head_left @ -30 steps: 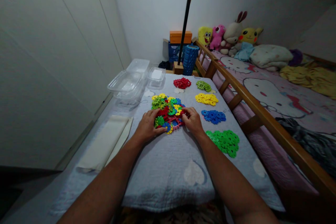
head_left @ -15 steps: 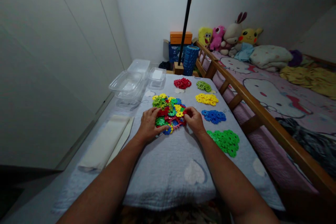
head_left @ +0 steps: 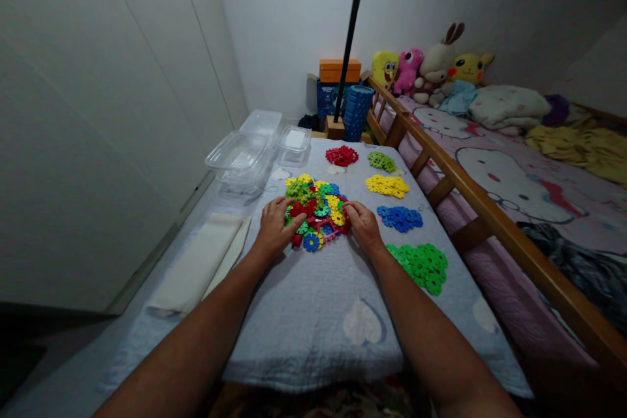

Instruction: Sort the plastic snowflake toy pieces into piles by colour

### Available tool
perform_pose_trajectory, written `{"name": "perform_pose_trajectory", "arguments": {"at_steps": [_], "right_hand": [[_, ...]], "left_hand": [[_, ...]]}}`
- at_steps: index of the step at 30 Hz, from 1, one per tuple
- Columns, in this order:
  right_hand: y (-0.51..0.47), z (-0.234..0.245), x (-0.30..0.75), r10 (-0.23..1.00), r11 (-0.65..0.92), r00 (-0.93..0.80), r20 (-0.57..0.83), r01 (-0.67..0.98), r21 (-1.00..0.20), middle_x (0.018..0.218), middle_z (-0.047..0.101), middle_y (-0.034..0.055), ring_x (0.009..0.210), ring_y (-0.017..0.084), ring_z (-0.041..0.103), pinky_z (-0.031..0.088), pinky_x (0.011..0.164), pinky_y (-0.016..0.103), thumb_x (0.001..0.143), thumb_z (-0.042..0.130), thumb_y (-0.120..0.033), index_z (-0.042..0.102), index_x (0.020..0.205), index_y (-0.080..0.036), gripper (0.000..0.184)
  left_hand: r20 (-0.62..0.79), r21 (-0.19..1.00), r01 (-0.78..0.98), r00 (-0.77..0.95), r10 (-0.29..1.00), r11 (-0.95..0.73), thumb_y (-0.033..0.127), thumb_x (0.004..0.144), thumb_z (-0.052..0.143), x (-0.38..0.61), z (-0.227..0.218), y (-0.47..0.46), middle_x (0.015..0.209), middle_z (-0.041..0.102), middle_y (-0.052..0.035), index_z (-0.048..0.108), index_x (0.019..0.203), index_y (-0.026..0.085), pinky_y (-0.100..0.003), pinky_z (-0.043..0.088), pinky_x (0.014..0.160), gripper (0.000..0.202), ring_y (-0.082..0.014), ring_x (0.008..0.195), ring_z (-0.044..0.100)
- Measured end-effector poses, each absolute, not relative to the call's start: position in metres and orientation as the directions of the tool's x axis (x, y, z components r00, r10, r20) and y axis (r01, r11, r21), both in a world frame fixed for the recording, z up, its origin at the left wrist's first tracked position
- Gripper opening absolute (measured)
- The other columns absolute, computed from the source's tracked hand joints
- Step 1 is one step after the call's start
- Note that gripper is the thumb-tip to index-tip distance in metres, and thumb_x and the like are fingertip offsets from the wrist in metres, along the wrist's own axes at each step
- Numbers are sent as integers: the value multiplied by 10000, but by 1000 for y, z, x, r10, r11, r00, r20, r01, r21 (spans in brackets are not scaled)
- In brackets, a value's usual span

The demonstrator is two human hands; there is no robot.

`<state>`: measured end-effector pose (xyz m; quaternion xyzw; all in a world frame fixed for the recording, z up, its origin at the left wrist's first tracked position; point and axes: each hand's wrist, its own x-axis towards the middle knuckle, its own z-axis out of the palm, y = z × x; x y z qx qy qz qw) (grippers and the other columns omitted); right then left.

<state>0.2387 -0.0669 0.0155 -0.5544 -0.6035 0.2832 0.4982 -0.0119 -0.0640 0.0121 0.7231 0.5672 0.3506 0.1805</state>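
This is a bedroom in a home, likely a child's: a wooden-railed bed with a cartoon-cat sheet, plush toys lined along the wall (four of them), and white wardrobe doors opposite.

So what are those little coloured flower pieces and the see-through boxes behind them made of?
The flower pieces look like hard plastic: flat, bright solid colours, identical notched shapes, faint sheen. The boxes seem thin clear plastic: see-through walls with glossy highlights. Both are guesses from looks alone.
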Motion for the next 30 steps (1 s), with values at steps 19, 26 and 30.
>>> {"name": "perform_pose_trajectory", "arguments": {"at_steps": [19, 26, 30], "right_hand": [[-65, 1, 240, 911, 219, 224, 347, 452, -865, 907, 670, 49, 820, 200, 623, 500, 706, 312, 758, 584, -326, 656, 904, -207, 201], [-24, 9, 250, 930, 147, 289, 228, 275, -950, 817, 690, 26, 747, 190, 624, 516, 723, 324, 688, 646, -361, 629, 872, -212, 238], [20, 22, 259, 917, 154, 309, 254, 313, -937, 772, 666, 1, 727, 181, 599, 489, 712, 309, 626, 673, -303, 613, 834, -212, 235]], "left_hand": [[172, 720, 677, 43, 984, -155, 516, 930, 516, -20, 6, 15, 1386, 632, -190, 582, 1331, 142, -463, 471, 1077, 553, -311, 1276, 599], [256, 645, 732, 66, 964, -221, 511, 935, 509, -19, -2, 3, 1332, 674, -136, 629, 1279, 188, -446, 455, 1097, 488, -285, 1243, 617], [270, 657, 721, 45, 962, -218, 518, 937, 499, -20, -2, 4, 1305, 681, -142, 635, 1257, 174, -437, 473, 1071, 489, -280, 1205, 633]]}}
